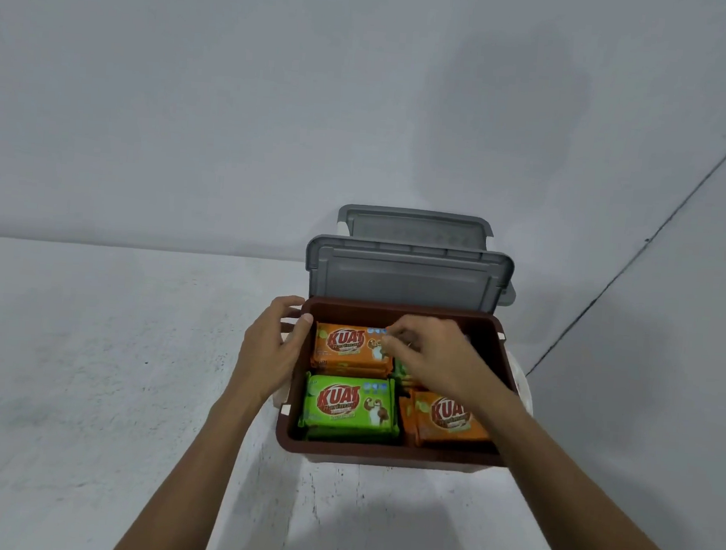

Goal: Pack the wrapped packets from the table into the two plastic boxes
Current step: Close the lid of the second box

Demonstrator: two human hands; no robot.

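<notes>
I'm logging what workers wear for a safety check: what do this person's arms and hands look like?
The left hand and right hand are ungloved. Both arms are bare all the way to the frame's bottom edge: no sleeves, watch or wristband in view.

light: soft, even | shadows: faint | focus: slightly soft | edges: wide-angle bend

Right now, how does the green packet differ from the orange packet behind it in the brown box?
The green packet sits nearer the person; the orange packet sits farther back. Fingers of the right hand overlap the orange packet's right corner; the green packet lies uncovered. Both lie flat, face up, with the same KUAT print, on the brown box's left side.
</notes>
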